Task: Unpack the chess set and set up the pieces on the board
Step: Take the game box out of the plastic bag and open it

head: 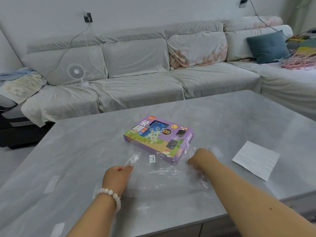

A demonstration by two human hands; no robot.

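Observation:
A purple chess set box (159,137) lies flat and closed on the grey table (77,151), its near end still inside a clear plastic bag (171,175). The bag spreads toward me and carries a small white barcode sticker (152,158). My left hand (117,177), with a white bead bracelet at the wrist, pinches the bag's left edge. My right hand (199,159) grips the bag's right side just beside the box's near right corner. No pieces or board are visible outside the box.
A white sheet of paper (256,159) lies on the table to the right. Behind the table runs a long grey sofa (145,82) with a small white fan (76,71), a blue cushion (268,47) and pink hangers (301,61).

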